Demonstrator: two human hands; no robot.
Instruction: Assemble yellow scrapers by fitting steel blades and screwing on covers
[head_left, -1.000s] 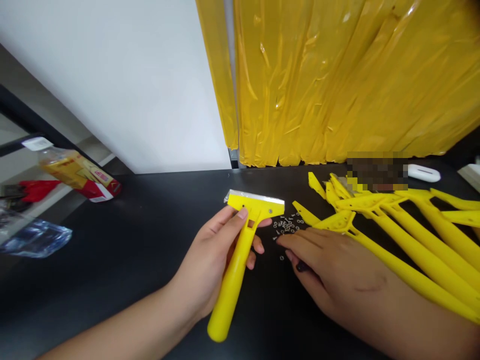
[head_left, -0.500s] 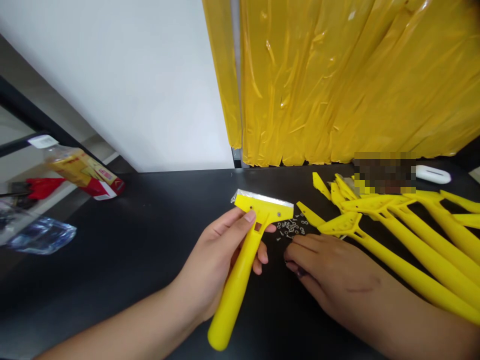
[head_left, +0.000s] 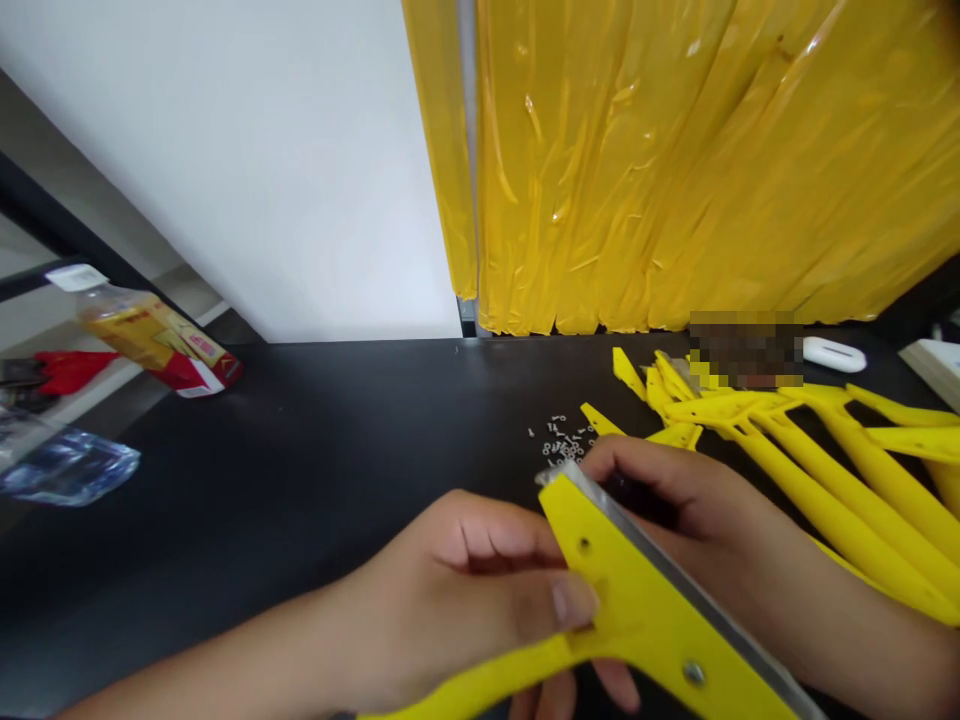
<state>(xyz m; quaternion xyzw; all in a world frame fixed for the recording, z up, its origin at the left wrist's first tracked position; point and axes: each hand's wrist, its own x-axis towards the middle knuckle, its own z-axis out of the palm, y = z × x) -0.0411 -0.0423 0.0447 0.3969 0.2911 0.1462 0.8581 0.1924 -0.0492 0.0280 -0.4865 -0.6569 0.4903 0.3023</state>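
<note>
My left hand (head_left: 480, 590) grips a yellow scraper (head_left: 645, 625), its thumb pressed on the head and its fingers curled beneath. The head is tilted, with its metal blade edge facing up and right. One hole in the head shows dark; a screw sits in the other. Behind the blade edge is my right hand (head_left: 705, 500), fingers curled and their tips hidden by the scraper, so what they hold is unclear. Just beyond the hands, small loose screws and nuts (head_left: 564, 446) lie scattered on the black table (head_left: 337, 430).
Several more yellow scraper handles (head_left: 817, 480) lie piled at the right. Behind them are a small white case (head_left: 834, 354) and a blurred-out patch. A drink bottle (head_left: 161, 335) leans at left, near a clear blue bottle (head_left: 75, 465). Yellow plastic sheeting (head_left: 637, 180) and a white panel (head_left: 300, 180) stand behind.
My left hand has brought the scraper closer and turned its head clockwise. My right hand has left the screws and come up beside the blade edge.
</note>
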